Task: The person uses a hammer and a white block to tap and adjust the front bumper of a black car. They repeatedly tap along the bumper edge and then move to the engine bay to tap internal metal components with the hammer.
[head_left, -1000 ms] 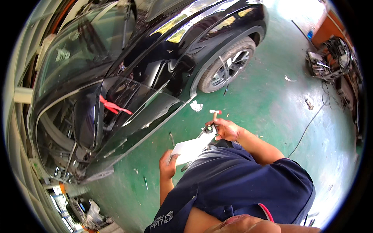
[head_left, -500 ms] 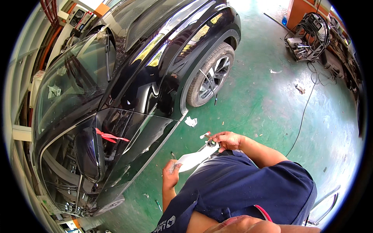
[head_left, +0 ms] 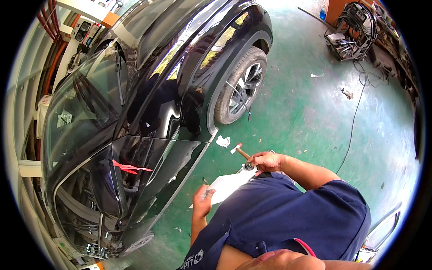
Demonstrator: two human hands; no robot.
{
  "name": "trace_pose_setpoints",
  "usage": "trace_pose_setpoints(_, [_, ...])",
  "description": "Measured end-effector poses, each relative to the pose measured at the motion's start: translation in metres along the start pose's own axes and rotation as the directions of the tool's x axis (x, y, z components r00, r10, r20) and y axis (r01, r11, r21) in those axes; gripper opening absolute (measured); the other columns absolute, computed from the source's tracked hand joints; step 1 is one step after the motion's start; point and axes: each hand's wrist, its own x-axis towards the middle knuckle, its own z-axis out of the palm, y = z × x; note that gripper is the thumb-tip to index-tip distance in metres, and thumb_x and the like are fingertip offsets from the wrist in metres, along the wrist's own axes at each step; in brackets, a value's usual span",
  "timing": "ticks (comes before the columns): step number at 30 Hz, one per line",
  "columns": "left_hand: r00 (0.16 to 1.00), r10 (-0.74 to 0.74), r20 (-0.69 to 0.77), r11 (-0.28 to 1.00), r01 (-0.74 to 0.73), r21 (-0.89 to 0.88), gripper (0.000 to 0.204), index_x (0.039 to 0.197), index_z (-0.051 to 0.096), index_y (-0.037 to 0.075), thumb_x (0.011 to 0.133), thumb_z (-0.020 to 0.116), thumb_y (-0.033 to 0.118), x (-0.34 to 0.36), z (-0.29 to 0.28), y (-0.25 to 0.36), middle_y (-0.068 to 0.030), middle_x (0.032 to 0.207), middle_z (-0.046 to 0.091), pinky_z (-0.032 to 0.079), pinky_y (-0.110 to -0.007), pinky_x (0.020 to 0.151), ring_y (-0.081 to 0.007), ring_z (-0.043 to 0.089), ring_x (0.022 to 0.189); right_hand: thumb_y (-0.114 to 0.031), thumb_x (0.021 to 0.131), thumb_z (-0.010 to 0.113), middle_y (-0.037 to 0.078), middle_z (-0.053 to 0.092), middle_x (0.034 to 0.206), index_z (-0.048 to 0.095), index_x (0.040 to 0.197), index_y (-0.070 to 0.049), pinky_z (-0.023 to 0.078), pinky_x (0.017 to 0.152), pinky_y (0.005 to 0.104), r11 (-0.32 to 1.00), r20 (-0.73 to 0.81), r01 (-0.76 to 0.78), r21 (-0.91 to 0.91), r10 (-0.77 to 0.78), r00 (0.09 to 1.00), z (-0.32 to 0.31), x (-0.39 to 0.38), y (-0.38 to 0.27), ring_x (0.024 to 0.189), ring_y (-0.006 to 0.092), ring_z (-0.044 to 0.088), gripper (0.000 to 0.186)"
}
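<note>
My left hand (head_left: 202, 201) is closed around the near end of a long, flat white piece (head_left: 229, 184), its thumb lying on top. My right hand (head_left: 266, 161) grips a small hammer (head_left: 243, 153) with a wooden handle and a red-and-white head, which points away toward the car. Beneath the right fingers, at the far end of the white piece, sits a dark round part (head_left: 248, 167); whether these fingers also grip it is hard to see. Both hands are in front of my belly, apart from the car.
A black car (head_left: 180, 103) stands on the left, with a red ribbon (head_left: 130, 167) by its mirror and a thin rod across its front wheel (head_left: 243, 87). Crumpled white paper (head_left: 222, 141) lies on the green floor. A cable (head_left: 353, 121) runs from a cart (head_left: 355, 36) at the far right.
The hammer's head now sticks out farther from my right hand, showing more of the wooden handle. The white piece has tilted slightly. My view has shifted a little.
</note>
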Motion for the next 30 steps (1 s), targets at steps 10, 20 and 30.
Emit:
trace_pose_setpoints(10, [1.000, -0.023, -0.011, 0.996, 0.023, 0.081, 0.020, 0.093, 0.063, 0.000, 0.097, 0.072, 0.017, 0.009, 0.002, 0.017, -0.0060, 0.079, 0.061, 0.045, -0.030, 0.068, -0.0138, 0.052, 0.074, -0.017, 0.094, 0.073, 0.000, 0.061, 0.105, 0.060, 0.125, -0.003, 0.064, 0.081, 0.0355, 1.000, 0.053, 0.003, 0.013, -0.004, 0.999, -0.005, 0.000, -0.017, 0.094, 0.0122, 0.064, 0.036])
trace_pose_setpoints(20, [0.999, -0.003, -0.039, 0.997, 0.005, 0.073, 0.019, 0.092, 0.062, -0.001, 0.096, 0.072, 0.015, 0.011, 0.019, 0.037, -0.0090, 0.080, 0.061, 0.046, -0.031, 0.070, -0.0170, 0.053, 0.074, -0.017, 0.094, 0.072, -0.001, 0.060, 0.105, 0.059, 0.125, -0.004, 0.065, 0.082, 0.0366, 0.999, 0.049, 0.005, 0.040, -0.007, 0.999, -0.017, -0.004, -0.027, 0.095, 0.0121, 0.064, 0.035])
trace_pose_setpoints(30, [0.995, 0.059, -0.084, 0.986, -0.045, 0.160, 0.020, 0.092, 0.062, -0.001, 0.096, 0.071, 0.016, 0.010, 0.038, 0.045, -0.0137, 0.082, 0.064, 0.048, -0.035, 0.071, -0.0232, 0.058, 0.075, -0.020, 0.096, 0.071, 0.001, 0.059, 0.110, 0.060, 0.124, -0.007, 0.061, 0.081, 0.0353, 0.999, 0.018, 0.040, 0.010, -0.041, 0.999, -0.019, -0.016, -0.043, 0.097, 0.0167, 0.063, 0.033])
